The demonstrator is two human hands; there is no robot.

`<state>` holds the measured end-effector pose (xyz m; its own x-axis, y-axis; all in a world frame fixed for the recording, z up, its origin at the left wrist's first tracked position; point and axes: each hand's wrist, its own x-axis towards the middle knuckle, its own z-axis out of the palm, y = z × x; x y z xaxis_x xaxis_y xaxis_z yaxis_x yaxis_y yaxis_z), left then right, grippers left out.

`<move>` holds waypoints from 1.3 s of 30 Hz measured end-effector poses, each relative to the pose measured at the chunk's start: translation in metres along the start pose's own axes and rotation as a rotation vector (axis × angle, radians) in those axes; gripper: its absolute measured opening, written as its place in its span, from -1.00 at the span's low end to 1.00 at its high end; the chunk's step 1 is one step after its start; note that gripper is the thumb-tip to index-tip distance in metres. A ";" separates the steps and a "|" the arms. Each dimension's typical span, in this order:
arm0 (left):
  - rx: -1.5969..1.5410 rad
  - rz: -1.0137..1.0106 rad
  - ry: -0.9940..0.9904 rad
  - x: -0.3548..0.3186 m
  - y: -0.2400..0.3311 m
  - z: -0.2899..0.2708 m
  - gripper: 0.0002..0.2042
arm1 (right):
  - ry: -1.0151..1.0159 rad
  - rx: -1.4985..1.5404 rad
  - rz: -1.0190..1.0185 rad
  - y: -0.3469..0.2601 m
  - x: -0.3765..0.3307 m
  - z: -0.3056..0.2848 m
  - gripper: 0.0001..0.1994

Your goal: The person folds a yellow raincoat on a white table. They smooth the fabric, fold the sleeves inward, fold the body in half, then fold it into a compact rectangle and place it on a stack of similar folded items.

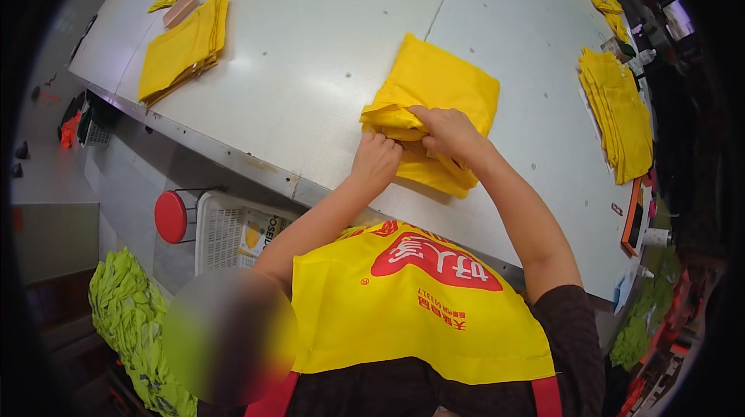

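Observation:
A thick bundle of folded yellow cloth (442,79) lies on the table in front of me, its near edge lifted and partly opened. My left hand (378,159) is closed at the bundle's near left corner, with its curled fingers on the cloth's edge. Over the raised fold, my right hand (452,136) grips the yellow fabric between thumb and fingers. The inside of the fold and some fingertips are hidden. I wear a yellow apron (497,332) with a red and white print.
The pale metal table (303,52) carries more folded yellow stacks at left (186,48) and right (617,110). A pinkish box (181,10) stands by the left stack. Below the front edge are a red stool (170,217), a white basket (213,231) and heaped lime-green fabric (128,308).

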<state>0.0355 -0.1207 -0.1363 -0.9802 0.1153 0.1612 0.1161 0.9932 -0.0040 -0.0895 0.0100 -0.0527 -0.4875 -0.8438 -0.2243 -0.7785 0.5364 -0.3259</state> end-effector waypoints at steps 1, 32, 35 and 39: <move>-0.018 -0.052 -0.100 0.003 0.003 0.003 -0.85 | 0.010 -0.016 -0.009 -0.001 0.000 0.002 -0.49; -0.481 0.028 -0.226 -0.019 0.051 0.016 -0.77 | -0.060 -0.011 -0.153 -0.042 0.039 0.062 -0.57; -0.680 -0.058 0.127 -0.004 0.083 0.023 -0.79 | -0.099 0.070 -0.035 -0.044 0.051 0.063 -0.56; -0.767 -0.057 0.021 -0.003 0.074 -0.008 -0.87 | -0.071 0.754 -0.139 -0.018 0.042 0.054 -0.59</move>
<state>0.0482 -0.0479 -0.1292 -0.9856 0.0558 0.1596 0.1517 0.7084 0.6893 -0.0745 -0.0344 -0.1059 -0.3580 -0.9151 -0.1857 -0.3384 0.3125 -0.8876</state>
